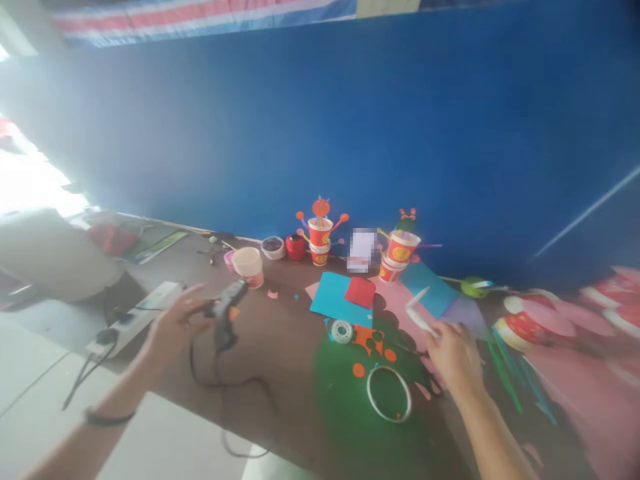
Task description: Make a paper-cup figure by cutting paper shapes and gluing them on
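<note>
On the left, my left hand [183,317] is beside a dark glue gun [226,313] with a cord, its fingers blurred at the back of the tool. Whether they grip it is unclear. My right hand [456,353] is closed on a thin white stick [420,319], over pink and green paper at the right. A white ring [369,395] lies on the green sheet [345,407], with a roll of white tape [342,331] behind it. Orange paper scraps [367,339] lie beside the roll. Blue paper [333,300] has a red piece [360,291] on it.
Two stacked red cup figures [320,233] [400,250] stand near the blue wall [300,133]. Pale cups [249,267] stand left of them. A power strip [137,317] lies at the left edge. Green pipe cleaners [505,373] and decorated red cups [523,327] are at right.
</note>
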The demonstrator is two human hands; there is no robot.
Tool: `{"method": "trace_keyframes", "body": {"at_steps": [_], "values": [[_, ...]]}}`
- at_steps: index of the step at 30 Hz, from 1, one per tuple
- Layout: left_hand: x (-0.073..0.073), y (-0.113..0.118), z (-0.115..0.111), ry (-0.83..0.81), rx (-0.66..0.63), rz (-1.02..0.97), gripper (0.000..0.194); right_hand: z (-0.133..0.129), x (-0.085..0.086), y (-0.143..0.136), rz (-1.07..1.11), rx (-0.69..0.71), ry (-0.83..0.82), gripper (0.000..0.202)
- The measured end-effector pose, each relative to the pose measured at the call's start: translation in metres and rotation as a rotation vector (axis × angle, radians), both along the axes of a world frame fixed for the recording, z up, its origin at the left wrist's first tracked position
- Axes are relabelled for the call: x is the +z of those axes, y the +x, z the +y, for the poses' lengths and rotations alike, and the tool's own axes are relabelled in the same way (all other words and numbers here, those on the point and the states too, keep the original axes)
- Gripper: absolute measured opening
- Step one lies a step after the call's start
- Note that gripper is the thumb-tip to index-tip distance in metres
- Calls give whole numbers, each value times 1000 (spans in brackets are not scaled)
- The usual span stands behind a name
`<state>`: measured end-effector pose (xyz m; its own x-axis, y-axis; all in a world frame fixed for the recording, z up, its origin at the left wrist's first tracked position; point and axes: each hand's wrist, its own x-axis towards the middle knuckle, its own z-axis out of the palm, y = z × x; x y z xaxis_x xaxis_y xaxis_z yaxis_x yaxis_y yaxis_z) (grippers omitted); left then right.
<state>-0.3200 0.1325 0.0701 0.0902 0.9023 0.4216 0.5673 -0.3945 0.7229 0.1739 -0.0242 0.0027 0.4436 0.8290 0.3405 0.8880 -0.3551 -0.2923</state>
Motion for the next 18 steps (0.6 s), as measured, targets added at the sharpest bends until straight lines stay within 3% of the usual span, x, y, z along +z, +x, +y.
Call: {"method": "trace_keyframes", "body": {"at_steps": [2,5,7,9,13,18], "values": [[-15,3,-2,-111,-111,-96,69,19,10,-52,50,137,15,23],[-36,13,-4,-151,-150,-151,76,52,13,-149,111,392,-24,16],[-48,18,-4,-146,-134,-154,75,75,7,-206,128,468,-57,13],[-58,21,-4,-160,-133,-135,73,95,-2,-244,137,493,-88,14],[-82,28,0,-249,-195,-155,70,112,-13,-268,152,511,-123,19],[-99,41,8,-302,-259,-152,66,91,-10,-253,149,541,-131,27]]}}
